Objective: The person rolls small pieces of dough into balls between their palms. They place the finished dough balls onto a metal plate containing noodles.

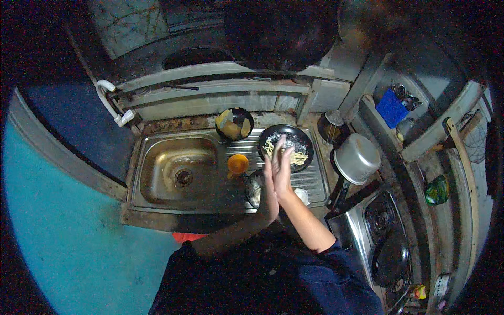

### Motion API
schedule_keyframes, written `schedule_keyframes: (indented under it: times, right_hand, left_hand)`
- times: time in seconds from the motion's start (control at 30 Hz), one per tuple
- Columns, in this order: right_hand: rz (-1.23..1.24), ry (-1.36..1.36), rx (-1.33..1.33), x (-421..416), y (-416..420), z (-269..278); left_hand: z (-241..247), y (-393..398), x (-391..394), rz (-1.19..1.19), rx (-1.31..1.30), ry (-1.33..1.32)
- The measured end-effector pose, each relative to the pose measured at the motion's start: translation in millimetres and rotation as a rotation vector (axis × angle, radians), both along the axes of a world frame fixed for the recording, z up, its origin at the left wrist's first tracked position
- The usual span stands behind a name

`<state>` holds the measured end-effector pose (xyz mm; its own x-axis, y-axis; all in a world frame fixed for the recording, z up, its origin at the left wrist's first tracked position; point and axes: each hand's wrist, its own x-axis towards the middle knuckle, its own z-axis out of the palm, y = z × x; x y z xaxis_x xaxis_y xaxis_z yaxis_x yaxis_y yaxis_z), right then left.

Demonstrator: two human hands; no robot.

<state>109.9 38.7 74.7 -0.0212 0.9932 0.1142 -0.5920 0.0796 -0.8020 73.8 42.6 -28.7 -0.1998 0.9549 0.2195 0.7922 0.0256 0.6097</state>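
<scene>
My left hand point(269, 187) and my right hand point(281, 173) are pressed palm to palm over the sink's drainboard, fingers stretched forward. Whether anything lies between the palms is hidden. Just beyond my fingertips, partly behind them, sits a round black dish point(264, 137). Thin pale dough strands point(299, 158) rest in it, along with white powder point(289, 138) that looks like flour. Below my left hand, a second dark dish point(252, 188) holds something pale and is half covered. A white object point(302, 196), too unclear to name, shows right of my right wrist.
An orange cup point(238, 164) and a dark bowl point(252, 125) with yellowish-brown pieces stand left of my hands, near the steel sink basin point(157, 169). To the right are an upturned aluminium pot point(358, 157), a gas stove point(360, 236) and a blue utensil holder point(391, 108).
</scene>
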Motion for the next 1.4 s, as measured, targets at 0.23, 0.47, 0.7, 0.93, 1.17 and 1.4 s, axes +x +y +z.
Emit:
schedule_keyframes:
  times: [0.23,0.47,0.7,0.93,1.17,1.4]
  right_hand:
    - [0.298,-0.143,0.031,4,-35,12]
    - [0.213,-0.090,0.117,3,-50,-19]
    - [-0.034,-0.174,-0.029,10,-27,-3]
    - [-0.456,-0.758,-0.127,6,6,-90]
    - [-0.272,-1.537,-0.117,96,-15,-91]
    - [0.059,-2.118,-0.157,143,-26,-217]
  left_hand:
    - [28,-29,-8,-0.042,0.205,-0.180]
    - [120,-62,17,0.079,0.476,-0.476]
    - [68,-45,15,-0.157,0.278,-1.150]
    - [1,-35,-12,-0.475,-0.743,-2.248]
    - [-78,-38,-49,-0.597,-0.579,-1.704]
    - [-97,-34,-63,-0.687,-0.619,-1.774]
